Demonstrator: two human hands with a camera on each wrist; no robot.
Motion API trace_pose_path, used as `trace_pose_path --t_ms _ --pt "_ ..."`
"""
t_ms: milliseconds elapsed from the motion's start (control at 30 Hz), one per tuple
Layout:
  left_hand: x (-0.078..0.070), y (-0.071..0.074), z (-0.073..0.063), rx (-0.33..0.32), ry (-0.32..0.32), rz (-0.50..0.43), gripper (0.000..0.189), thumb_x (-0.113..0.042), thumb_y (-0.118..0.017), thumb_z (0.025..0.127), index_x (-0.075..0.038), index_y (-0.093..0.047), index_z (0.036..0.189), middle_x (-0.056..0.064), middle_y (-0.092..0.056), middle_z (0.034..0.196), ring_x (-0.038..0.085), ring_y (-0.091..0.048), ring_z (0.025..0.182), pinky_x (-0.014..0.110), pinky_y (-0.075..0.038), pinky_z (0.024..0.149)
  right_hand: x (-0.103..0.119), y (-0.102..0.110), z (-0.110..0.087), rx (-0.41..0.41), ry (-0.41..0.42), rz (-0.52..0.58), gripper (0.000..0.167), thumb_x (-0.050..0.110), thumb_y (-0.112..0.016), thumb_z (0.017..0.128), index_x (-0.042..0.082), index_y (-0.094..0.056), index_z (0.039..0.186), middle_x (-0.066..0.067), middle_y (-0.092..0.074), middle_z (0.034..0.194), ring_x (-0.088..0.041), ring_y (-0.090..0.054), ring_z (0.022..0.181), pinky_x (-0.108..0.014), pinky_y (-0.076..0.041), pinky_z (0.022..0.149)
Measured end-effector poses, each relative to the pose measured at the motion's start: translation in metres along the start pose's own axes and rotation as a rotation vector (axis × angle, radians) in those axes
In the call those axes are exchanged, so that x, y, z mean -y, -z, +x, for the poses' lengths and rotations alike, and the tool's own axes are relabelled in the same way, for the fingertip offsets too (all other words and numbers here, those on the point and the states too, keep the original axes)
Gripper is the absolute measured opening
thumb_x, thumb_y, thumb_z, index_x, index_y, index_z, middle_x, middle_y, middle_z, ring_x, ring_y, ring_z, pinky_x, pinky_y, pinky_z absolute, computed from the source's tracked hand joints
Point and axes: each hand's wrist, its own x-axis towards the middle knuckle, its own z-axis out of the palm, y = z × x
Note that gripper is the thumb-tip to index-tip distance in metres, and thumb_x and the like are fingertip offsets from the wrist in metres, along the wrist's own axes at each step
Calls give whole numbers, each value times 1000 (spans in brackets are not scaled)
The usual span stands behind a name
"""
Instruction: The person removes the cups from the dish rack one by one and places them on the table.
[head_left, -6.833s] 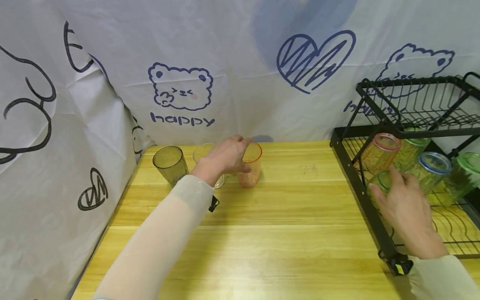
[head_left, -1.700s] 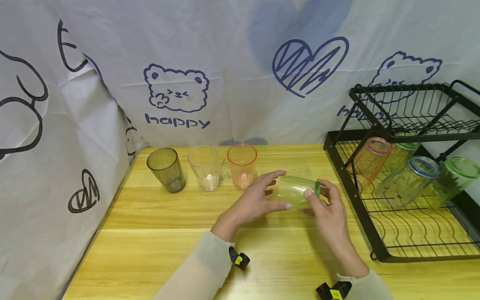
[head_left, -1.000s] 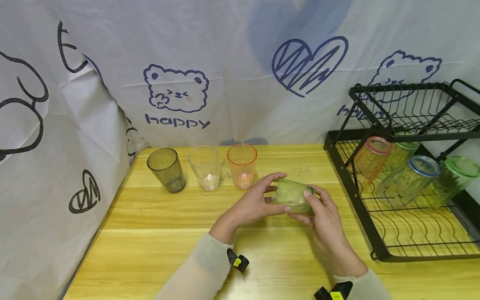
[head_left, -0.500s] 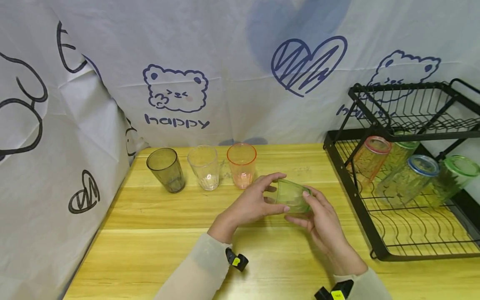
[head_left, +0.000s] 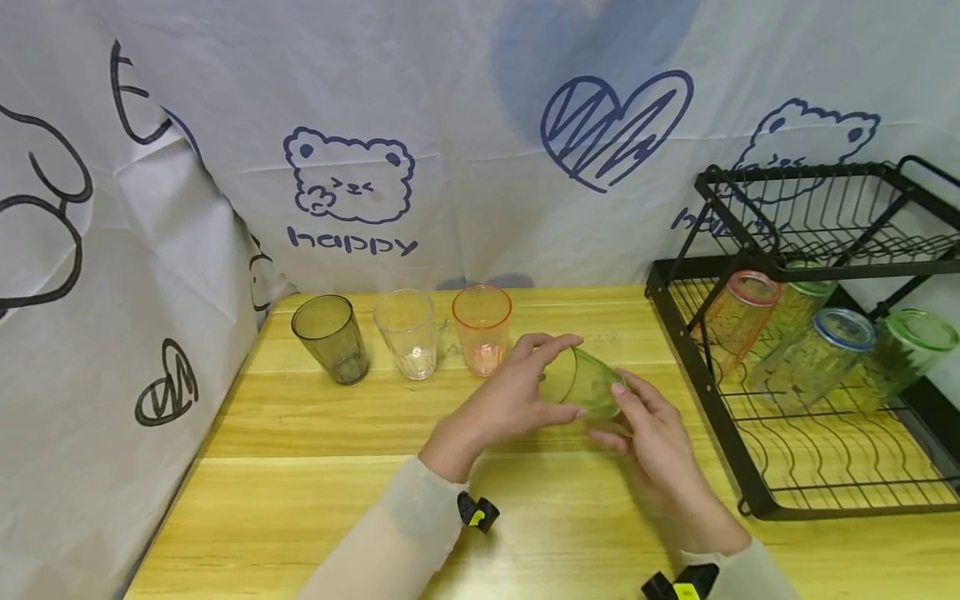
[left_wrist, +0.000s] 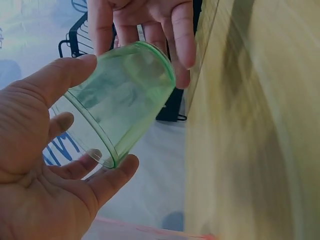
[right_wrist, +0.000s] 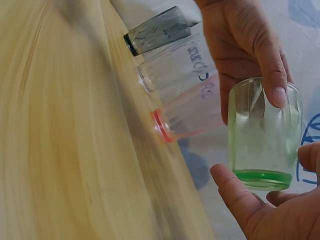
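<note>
One green glass (head_left: 594,388) — left grip (head_left: 506,398) holding its rim, right grip (head_left: 662,435) its base

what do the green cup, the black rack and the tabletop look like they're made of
Green cup: glass or clear plastic, glossy; transparent, with bright highlights.
Black rack: probably coated metal, satin, judging by its slim wires.
Tabletop: wood or printed laminate, lightly shiny, with streaky yellow grain.

Our cup (head_left: 596,389) was see-through green, our rack (head_left: 708,388) black, and we had 2 blue bears (head_left: 349,179) doodled on white cloth (head_left: 468,100), lol.
</note>
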Motion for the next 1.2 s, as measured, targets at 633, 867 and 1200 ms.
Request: trace_pose_path --t_ms 633,867,1200 --pt "-23 22 24 77 -89 317 92 -43 -82 92 -36 -30 167 11 -39 163 28 -57 133 41 -59 98 20 35 -19 -77 199 -669 69 42 -53 111 6 -31 165 -25 -49 158 -36 -65 128 -46 -62 94" --pt "-27 38 39 106 -122 462 91 -45 -80 93 -30 -30 168 11 -42 161 28 -50 142 41 -53 108 21 50 -25 -178 323 -938 67 40 -55 110 4 -36 163 -28 -51 152 -50 -58 129 -66 -55 96" --pt "-26 53 63 207 -102 661 92 -50 -78 94 -22 -30 168 13 -46 159 28 -53 139 40 -53 108 23 74 -32 -310 404 -1181 62 34 -61 107 -3 -46 155 -37 -49 149 -60 -47 131 -77 -42 99"
